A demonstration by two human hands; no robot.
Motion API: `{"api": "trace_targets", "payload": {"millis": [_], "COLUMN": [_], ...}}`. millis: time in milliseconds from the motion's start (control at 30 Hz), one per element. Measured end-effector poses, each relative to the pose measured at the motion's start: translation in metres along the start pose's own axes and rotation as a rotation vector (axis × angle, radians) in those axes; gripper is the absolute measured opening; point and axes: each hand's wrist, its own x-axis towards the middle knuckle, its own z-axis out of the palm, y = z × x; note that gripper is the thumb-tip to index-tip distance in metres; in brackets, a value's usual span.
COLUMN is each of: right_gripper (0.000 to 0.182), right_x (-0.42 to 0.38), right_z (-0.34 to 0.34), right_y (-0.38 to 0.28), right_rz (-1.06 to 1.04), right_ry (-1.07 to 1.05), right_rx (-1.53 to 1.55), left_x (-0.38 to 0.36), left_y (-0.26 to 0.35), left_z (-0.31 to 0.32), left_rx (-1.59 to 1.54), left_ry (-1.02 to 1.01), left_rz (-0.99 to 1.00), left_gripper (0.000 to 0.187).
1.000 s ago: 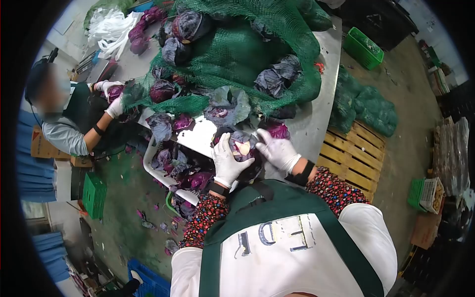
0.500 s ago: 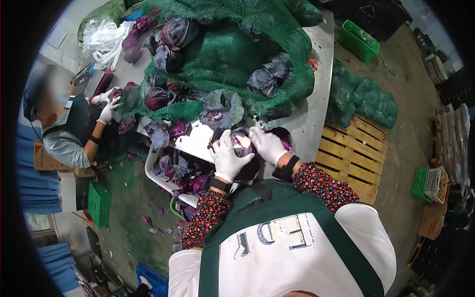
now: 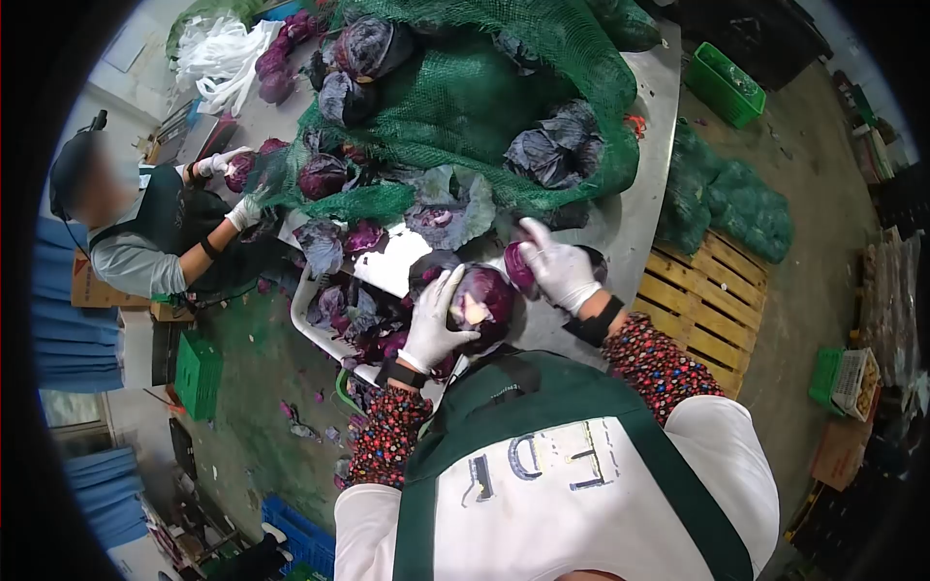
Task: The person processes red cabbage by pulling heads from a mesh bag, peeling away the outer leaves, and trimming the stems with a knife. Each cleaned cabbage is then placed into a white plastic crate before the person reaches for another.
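Note:
A red cabbage [image 3: 487, 302] with its pale cut stem end facing up sits at the table's near edge. My left hand [image 3: 436, 320], in a white glove, grips its left side with fingers spread around it. Just right of the cabbage, my gloved right hand [image 3: 565, 269] has a loose purple cabbage leaf [image 3: 520, 270] at its thumb and fingers, apart from the head. Part of that leaf is hidden by the hand. Behind my right wrist lies a dark outer leaf [image 3: 595, 261], partly covered.
A green mesh sack [image 3: 436, 107] with cabbages spreads over the metal table [image 3: 651, 107]. A white-rimmed bin [image 3: 308, 315] of leaves stands at left. Across the table, a co-worker's gloved hand [image 3: 249, 208] is near another cabbage [image 3: 239, 172]. A wooden pallet [image 3: 702, 300] lies right.
My right hand has moved off the cabbage to the right, with a purple leaf now at its fingers. The cabbage shows more smooth purple surface. The view has shifted slightly.

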Motion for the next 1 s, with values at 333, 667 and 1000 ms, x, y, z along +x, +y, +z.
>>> {"api": "trace_targets", "payload": {"millis": [333,667,1000], "right_gripper": [0.042,0.057,0.035], "right_x": [-0.010,-0.010,0.031], "right_z": [0.038,0.021,0.040], "right_y": [0.031,0.024,0.097], "right_rz": [0.059,-0.097,-0.047], "right_ry": [-0.193,-0.187,-0.030], "right_rx": [0.272,-0.038,-0.156], "left_x": [0.035,0.060,0.043], "left_y": [0.014,0.026,0.009], "left_z": [0.053,0.038,0.032], "left_rx": [-0.230,-0.077,-0.156], "left_ry": [0.267,0.133,0.145], "left_rz": [-0.086,-0.075,0.051], "left_gripper": [0.101,0.100,0.097]}}
